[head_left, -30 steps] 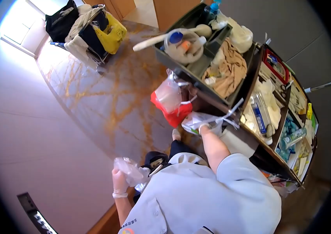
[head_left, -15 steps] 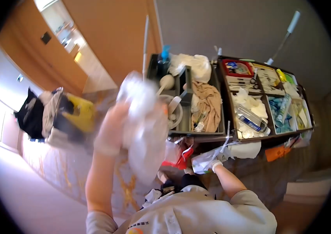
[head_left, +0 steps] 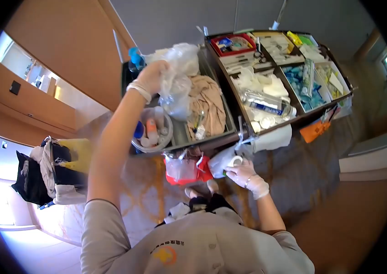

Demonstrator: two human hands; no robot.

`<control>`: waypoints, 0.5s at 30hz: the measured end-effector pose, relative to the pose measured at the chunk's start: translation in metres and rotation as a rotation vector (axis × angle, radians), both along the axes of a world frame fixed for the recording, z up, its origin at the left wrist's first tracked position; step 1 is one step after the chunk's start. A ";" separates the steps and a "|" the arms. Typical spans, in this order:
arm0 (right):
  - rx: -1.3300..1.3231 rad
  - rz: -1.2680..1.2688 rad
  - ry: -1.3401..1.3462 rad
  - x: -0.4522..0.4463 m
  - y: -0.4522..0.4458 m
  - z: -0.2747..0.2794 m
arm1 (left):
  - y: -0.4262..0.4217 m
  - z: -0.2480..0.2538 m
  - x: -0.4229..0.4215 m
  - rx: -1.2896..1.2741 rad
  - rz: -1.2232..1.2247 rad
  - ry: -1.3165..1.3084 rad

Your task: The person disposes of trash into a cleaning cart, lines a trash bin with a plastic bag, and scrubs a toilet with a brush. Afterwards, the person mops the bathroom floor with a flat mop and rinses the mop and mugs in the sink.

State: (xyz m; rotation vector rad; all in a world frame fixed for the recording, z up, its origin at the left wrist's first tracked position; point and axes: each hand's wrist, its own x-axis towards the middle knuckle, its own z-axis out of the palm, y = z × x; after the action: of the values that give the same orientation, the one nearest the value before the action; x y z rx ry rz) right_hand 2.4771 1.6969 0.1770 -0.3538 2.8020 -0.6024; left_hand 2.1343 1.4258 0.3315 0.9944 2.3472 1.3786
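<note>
My left hand (head_left: 151, 78), in a clear glove, reaches over the grey caddy (head_left: 171, 146) on the left of the cart. Its fingers are closed on a crumpled clear plastic bag (head_left: 175, 93), which hangs over the caddy's middle. My right hand (head_left: 243, 174), also gloved, is low at the cart's front edge. Its fingers curl round a small white round thing (head_left: 235, 161), beside a hanging clear bag (head_left: 220, 163). Beneath my left forearm stands a clear round tub (head_left: 169, 137) with bottles in it. A beige cloth (head_left: 209, 105) lies to the right.
A compartmented tray (head_left: 271, 119) holds a clear bottle (head_left: 266, 104), blue packets (head_left: 293, 82) and a red box (head_left: 233, 44). Red and orange bags (head_left: 314, 131) hang in front. A second cart with a yellow bag (head_left: 77, 155) stands left, near a wooden door (head_left: 65, 45).
My left hand has carried the plastic bag forward, from in front of the cart to over the caddy. My right hand has risen from the hanging bag, and the white round thing now shows. The view has shifted.
</note>
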 end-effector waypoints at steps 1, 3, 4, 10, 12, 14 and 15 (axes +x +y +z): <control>-0.021 -0.049 0.176 0.012 -0.004 0.024 | -0.003 -0.003 -0.001 0.212 0.076 -0.368; -0.073 -0.093 0.108 0.032 0.009 0.067 | -0.009 -0.008 -0.006 0.693 -0.097 -0.877; -0.318 -0.130 0.039 0.040 0.022 0.080 | -0.002 0.013 0.011 0.606 0.079 -0.897; -0.866 -0.298 -0.251 0.096 0.072 0.138 | -0.066 0.082 0.066 -0.247 0.224 0.121; -1.104 -0.457 -0.350 0.100 0.063 0.138 | -0.095 0.095 0.082 -0.130 0.228 0.045; -1.332 -0.417 -0.286 0.091 0.038 0.126 | -0.120 0.105 0.091 -0.077 0.311 -0.045; -1.546 -0.397 -0.218 0.084 0.014 0.126 | -0.146 0.105 0.095 -0.076 0.336 -0.040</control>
State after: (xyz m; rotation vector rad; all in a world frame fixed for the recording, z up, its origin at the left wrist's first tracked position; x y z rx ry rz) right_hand 2.5615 1.7104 0.3031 0.0585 1.6119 -2.5537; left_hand 2.2295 1.2795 0.4368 0.5634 2.6006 1.3900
